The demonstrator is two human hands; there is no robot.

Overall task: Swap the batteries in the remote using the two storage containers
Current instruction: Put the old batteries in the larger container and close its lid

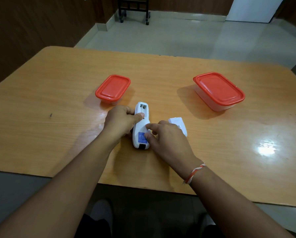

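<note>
Head view, your inventory: wooden table [212,160]; larger red-lidded container [219,91] far right; smaller red-lidded container [112,88] far left; white remote [141,127] centre, back up, compartment uncovered, grasped by your left hand [122,120]; your right hand [168,138], fingers loose, touching it; cover [178,125] just beside.

Wide bare table [57,117] left and right; small container [112,89] and large container [218,91] lidded, well apart, open lane between; battery cover [178,125] just right of remote [141,127]
</note>
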